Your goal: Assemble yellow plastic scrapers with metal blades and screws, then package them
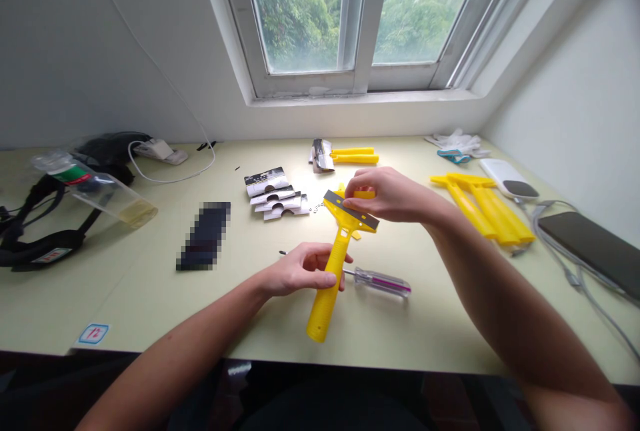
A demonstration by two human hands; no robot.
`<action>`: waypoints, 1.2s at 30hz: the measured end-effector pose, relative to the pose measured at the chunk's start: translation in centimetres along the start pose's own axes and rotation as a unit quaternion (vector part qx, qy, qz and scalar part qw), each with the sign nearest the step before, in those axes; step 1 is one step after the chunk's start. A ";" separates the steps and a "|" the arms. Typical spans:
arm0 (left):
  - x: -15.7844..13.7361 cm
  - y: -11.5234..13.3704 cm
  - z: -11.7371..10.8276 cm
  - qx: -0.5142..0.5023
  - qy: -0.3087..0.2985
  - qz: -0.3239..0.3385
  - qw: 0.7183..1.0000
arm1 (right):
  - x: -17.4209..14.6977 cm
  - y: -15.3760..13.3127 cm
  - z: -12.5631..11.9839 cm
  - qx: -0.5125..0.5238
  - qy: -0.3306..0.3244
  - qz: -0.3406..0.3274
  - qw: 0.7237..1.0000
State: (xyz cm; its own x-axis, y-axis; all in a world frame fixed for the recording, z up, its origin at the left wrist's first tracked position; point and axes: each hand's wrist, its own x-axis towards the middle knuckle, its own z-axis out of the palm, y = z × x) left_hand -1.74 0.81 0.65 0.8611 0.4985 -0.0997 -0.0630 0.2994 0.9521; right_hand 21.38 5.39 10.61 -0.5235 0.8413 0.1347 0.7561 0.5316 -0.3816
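A yellow scraper [330, 281] is held above the table, its head tilted away from me. My left hand [307, 268] is closed around its handle. My right hand [377, 192] pinches at the head, thumb and fingers on the dark metal blade [367, 220] that lies across it. A screwdriver [383, 282] with a clear and purple handle lies on the table just right of my left hand, its shaft partly hidden behind the fingers. Small metal bits [316, 208] lie beside the scraper head; they are too small to name. A yellow piece [355, 235] shows beneath the head.
Printed cards [265, 181] lie stacked left of centre, with a pixelated dark object [204, 236] nearer me. More yellow handles [357, 154] lie behind, and yellow scraper parts [483, 208] at right. A bottle [95, 188], a black phone [590, 244], cables and gloves [460, 143] surround these.
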 end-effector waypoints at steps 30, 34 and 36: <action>0.0 0.3 0.2 0.073 -0.005 -0.008 0.997 | -0.4 0.0 -1.1 -0.006 -0.087 0.033 0.996; 0.0 0.3 0.2 0.076 -0.009 -0.015 0.997 | -0.6 0.1 -1.2 -0.014 -0.092 0.028 0.995; 0.0 0.3 0.2 0.073 -0.008 -0.013 0.997 | -0.6 0.0 -1.1 -0.020 -0.089 0.032 0.995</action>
State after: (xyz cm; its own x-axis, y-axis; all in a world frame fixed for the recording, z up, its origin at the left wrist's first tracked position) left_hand -1.68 0.76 1.00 0.8699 0.4779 -0.1218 0.0325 0.1908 0.9811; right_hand 22.15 5.01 11.50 -0.5332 0.8442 -0.0545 0.8031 0.4849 -0.3464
